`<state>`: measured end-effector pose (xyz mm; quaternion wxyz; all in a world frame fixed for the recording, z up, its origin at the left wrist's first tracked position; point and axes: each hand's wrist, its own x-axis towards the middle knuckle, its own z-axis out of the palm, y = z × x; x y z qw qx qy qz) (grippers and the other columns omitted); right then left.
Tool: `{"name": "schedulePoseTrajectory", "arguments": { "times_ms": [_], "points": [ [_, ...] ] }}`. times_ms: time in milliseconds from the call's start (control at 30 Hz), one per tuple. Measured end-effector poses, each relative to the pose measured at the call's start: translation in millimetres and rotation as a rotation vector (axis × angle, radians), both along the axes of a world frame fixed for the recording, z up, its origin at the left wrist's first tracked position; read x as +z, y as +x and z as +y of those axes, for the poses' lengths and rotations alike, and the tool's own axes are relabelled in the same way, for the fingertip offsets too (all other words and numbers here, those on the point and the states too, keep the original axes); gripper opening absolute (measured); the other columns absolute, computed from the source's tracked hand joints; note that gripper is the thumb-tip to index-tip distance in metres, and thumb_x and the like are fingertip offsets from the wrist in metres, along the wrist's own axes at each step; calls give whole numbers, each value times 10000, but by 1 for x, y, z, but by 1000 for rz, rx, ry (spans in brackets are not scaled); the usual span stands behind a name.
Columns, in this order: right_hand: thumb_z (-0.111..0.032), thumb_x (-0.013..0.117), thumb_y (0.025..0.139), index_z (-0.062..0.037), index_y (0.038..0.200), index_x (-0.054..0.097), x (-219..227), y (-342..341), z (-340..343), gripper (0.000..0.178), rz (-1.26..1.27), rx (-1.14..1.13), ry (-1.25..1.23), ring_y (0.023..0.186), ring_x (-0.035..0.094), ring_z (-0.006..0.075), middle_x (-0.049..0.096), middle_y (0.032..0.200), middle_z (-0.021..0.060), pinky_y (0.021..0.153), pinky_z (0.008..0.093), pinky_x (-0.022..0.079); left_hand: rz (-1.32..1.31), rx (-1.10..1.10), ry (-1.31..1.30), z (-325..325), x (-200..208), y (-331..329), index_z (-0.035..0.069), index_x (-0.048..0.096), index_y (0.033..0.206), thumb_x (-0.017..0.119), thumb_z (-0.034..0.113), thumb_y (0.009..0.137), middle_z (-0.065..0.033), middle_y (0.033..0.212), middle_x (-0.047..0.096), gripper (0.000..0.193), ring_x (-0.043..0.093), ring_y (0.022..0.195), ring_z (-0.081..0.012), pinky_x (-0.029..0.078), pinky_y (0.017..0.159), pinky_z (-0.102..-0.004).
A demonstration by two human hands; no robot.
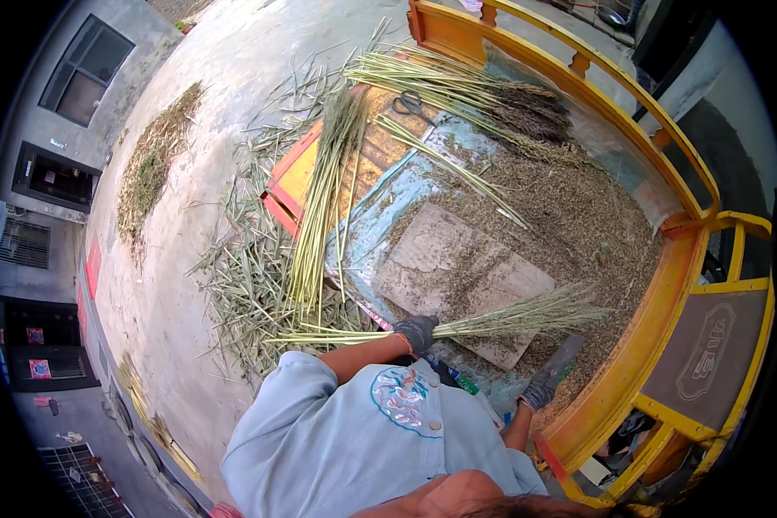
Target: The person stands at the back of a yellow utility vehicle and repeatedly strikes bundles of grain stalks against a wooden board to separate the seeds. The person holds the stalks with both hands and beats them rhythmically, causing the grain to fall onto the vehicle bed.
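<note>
My left hand, in a dark grey glove, is closed around a bunch of broomcorn stalks. The bare stems stick out to the left, and the feathery seed heads fan out to the right over a flat stone-like slab. My right hand, also gloved, grips a long, flat, dark grey tool with some green along its side. This tool points up and away from me, close to the seed heads and apart from them. Brown loose seed lies heaped around the slab.
A yellow cart rail bounds the far and right sides. More stalk bundles lie to the left, with dark-headed ones at the back. Black-handled scissors rest on the cart bed. Cut leaves litter the concrete on the left.
</note>
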<state>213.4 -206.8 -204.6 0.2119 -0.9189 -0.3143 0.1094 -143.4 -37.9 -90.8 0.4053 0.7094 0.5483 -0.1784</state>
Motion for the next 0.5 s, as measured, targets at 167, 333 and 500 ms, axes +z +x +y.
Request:
{"name": "schedulePoseTrajectory", "arguments": {
  "times_ms": [167, 333, 500],
  "points": [
    [-415, 464, 838, 42, 1126, 519, 40, -98, 22, 543, 317, -284, -166, 1053, 493, 388, 532, 1124, 254, 881, 409, 384, -116, 195, 119, 27, 12, -34, 41, 557, 991, 656, 380, 672, -184, 946, 591, 475, 575, 900, -328, 448, 785, -419],
    [-435, 498, 794, -41, 1031, 594, 23, -150, 37, 470, 111, 39, -250, 915, 551, 400, 587, 1001, 231, 793, 440, 438, 5, 525, 520, 81, 19, -114, 22, 479, 1135, 644, 452, 695, -218, 1037, 570, 637, 557, 960, -351, 434, 830, -423],
    [-431, 498, 793, -43, 1019, 596, 16, -167, 70, 460, 66, 227, -357, 896, 554, 401, 591, 977, 229, 783, 442, 439, 138, 886, 470, 167, 56, -213, -12, 349, 1277, 656, 426, 696, -249, 1191, 479, 789, 486, 1095, -351, 393, 915, -393]
  ]
}}
